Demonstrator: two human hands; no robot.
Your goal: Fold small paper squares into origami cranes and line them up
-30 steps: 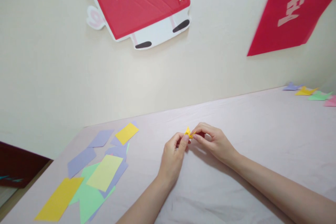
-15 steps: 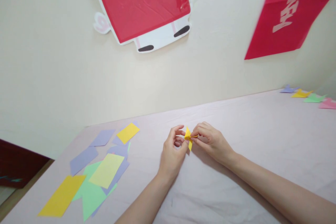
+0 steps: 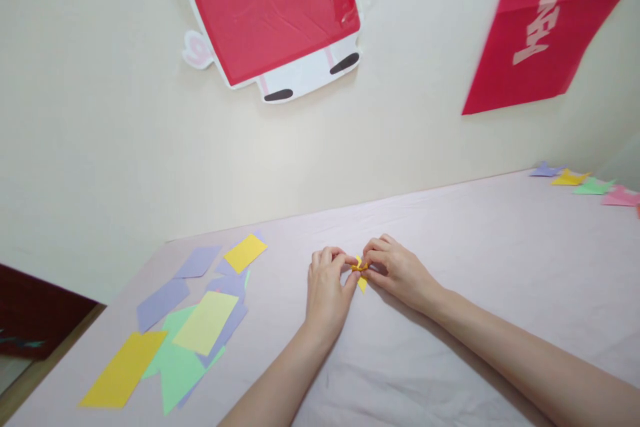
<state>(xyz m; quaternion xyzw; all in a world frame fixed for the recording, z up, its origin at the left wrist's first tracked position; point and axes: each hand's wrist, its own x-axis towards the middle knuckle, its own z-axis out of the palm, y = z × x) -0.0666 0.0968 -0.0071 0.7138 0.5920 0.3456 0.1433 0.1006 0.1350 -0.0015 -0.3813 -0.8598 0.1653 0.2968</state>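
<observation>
A small yellow folded paper figure (image 3: 363,283) is held between both hands over the cloth-covered surface. My left hand (image 3: 327,287) pinches its left side between thumb and index finger. On the opposite side, the thumb and fingertips of my right hand (image 3: 397,272) close on the paper as well. One pointed flap sticks out toward me and another shows at the far side. The fingertips cover much of the middle, so its exact folds are hidden.
Loose sheets lie at the left: yellow (image 3: 123,370), pale yellow (image 3: 207,322), green (image 3: 183,373) and purple (image 3: 163,303). Folded paper figures, among them a yellow one (image 3: 570,177) and a pink one (image 3: 620,196), line the far right. A wall with red decorations (image 3: 270,7) rises behind.
My left fingers have come down from spread to pinching the paper figure. The figure has turned and lowered slightly, and my right hand has shifted a little left.
</observation>
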